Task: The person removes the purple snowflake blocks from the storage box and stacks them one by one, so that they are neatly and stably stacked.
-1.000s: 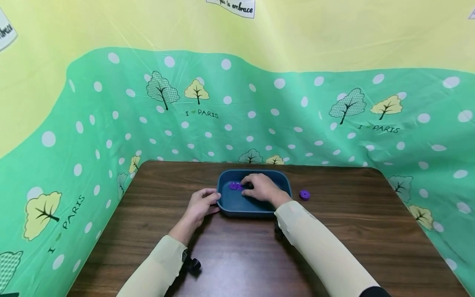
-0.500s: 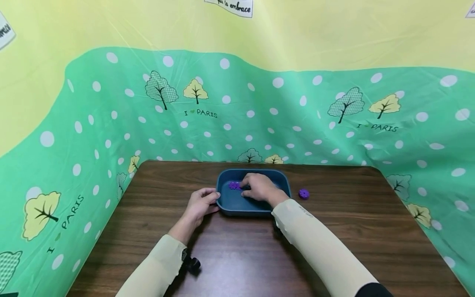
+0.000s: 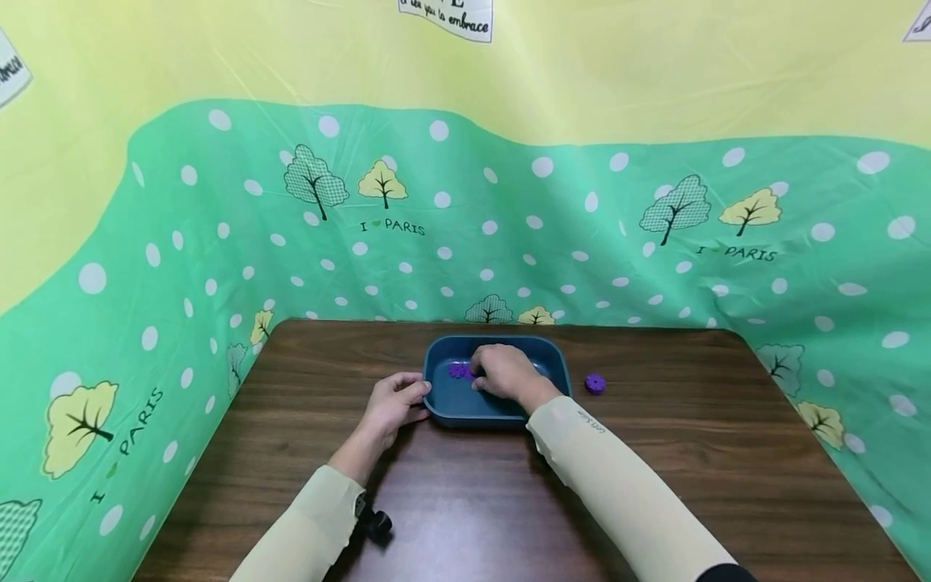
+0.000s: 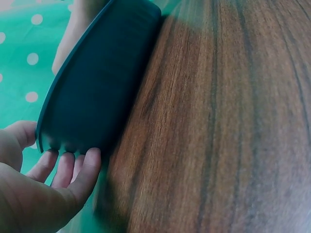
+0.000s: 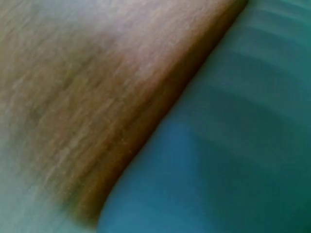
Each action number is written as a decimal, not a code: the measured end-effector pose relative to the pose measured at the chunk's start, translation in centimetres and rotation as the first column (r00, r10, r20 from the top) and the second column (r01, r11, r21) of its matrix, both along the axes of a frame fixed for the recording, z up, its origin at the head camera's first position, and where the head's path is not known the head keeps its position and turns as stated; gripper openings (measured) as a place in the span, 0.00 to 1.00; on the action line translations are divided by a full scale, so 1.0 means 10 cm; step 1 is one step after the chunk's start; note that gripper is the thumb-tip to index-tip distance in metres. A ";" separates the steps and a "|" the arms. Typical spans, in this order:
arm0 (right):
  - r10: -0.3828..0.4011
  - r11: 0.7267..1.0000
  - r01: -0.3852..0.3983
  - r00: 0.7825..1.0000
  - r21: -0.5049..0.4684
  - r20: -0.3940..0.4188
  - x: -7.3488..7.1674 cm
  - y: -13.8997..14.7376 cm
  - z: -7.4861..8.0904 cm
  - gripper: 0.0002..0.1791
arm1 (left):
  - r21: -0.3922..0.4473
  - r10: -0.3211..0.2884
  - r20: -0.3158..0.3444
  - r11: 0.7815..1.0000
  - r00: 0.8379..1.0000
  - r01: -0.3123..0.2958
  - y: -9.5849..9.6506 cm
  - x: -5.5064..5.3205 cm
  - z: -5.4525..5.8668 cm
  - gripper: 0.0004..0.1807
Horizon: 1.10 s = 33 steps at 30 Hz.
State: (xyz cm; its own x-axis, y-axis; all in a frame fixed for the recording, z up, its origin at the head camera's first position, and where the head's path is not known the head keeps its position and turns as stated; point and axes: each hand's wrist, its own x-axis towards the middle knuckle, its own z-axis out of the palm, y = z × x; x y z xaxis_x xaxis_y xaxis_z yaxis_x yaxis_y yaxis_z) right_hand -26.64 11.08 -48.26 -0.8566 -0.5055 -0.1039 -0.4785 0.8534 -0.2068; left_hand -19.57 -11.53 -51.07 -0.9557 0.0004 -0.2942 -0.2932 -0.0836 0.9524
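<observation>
A dark blue plastic tray with a raised rim stands near the back of the table. At its left end my left hand grips it; in the left wrist view the thumb is at the rim and the fingertips are against the outer wall of the tray. My right hand reaches down into the tray, its thumb and fingers pinching a purple piece that they mostly cover. Just left of it on the tray floor lies a purple notched disc. The right wrist view has only the blurred tray wall, no hand.
Outside the tray, to its right, another purple notched disc lies on the dark wood table. A green and yellow printed cloth hangs behind the table and along the left. A small black wrist camera hangs under the left sleeve.
The fingers of my right hand have drawn closer together around the purple piece inside the tray. My left hand keeps its hold at the tray's left end, and the tray stays put.
</observation>
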 end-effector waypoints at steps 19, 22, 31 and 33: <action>-0.006 1.000 0.006 1.000 0.004 0.009 0.00 -0.07 0.00 0.10 | 0.006 -0.012 -0.004 1.000 1.000 0.012 -0.01 0.02 -0.01 0.22; -0.009 1.000 0.009 1.000 0.009 0.018 -0.01 -0.07 0.01 0.14 | 0.004 -0.016 -0.008 1.000 1.000 0.016 -0.01 0.02 0.02 0.22; -0.033 0.999 0.035 0.998 -0.038 0.053 -0.04 0.00 -0.01 0.16 | 0.006 0.001 -0.006 1.000 1.000 -0.001 0.00 0.00 -0.02 0.20; -0.035 0.998 0.037 0.998 -0.049 0.046 -0.04 0.01 -0.02 0.16 | 0.004 -0.001 -0.007 1.000 1.000 0.001 0.00 0.00 -0.02 0.21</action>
State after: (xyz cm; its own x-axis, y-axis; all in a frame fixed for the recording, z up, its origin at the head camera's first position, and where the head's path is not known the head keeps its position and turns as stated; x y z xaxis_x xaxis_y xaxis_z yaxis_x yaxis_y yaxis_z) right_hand -27.06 11.16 -48.43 -0.8693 -0.4798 -0.1185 -0.4367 0.8580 -0.2704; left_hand -19.53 -11.54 -51.22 -0.9579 0.0023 -0.2871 -0.2862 -0.0869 0.9542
